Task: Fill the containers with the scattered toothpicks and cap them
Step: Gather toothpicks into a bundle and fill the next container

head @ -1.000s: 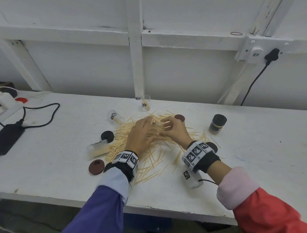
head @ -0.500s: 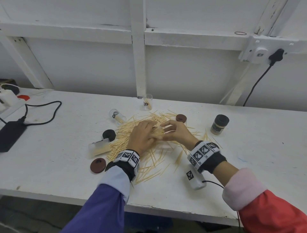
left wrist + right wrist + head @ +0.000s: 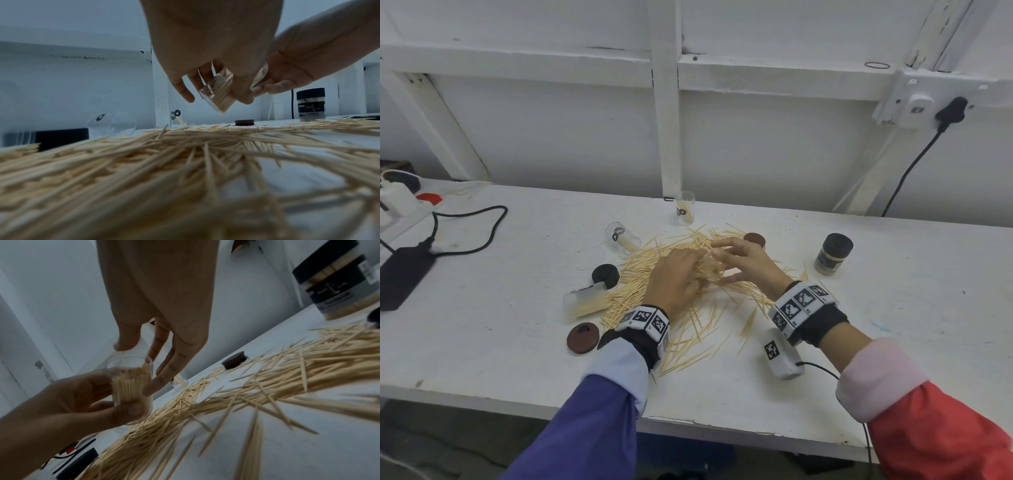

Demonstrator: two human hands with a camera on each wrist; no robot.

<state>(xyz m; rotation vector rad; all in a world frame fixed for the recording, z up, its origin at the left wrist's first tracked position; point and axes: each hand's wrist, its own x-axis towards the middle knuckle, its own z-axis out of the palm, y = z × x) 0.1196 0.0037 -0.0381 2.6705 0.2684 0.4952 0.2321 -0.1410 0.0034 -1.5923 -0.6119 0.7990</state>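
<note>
**Clear jar held over the toothpick pile**

Clear jar [image 3: 131, 386], packed with upright toothpicks, mouth open, no cap. Held just above the bench [image 3: 482, 308], tilted in the left wrist view [image 3: 218, 92].

Left hand [image 3: 676, 279]: thumb and fingers [image 3: 123, 410] curled round the jar's lower wall, clamped on it.

Right hand [image 3: 746, 262]: fingers [image 3: 164, 369] spread apart and mostly straight. Thumb tip sits at the jar's rim; one fingertip lies against the jar's side. Whether it holds any loose sticks, cannot tell.

Loose toothpicks [image 3: 650, 274] lie scattered in a wide heap directly under both hands, spilling toward the near edge of the bench.

Just beyond the right fingers: a brown cap [image 3: 754, 238] flat on the bench. Well to the right of them: a capped jar [image 3: 832, 253] with a black lid, full, upright.

Left of the left fingers: a black cap [image 3: 605, 275], and beside it a clear jar on its side [image 3: 585, 303] with sticks inside. Nearer the wrist, a brown lid [image 3: 582, 337]. Beyond the fingers, another clear jar lying over [image 3: 621, 236] and one standing by the wall post [image 3: 685, 207], each with a few sticks.
</note>
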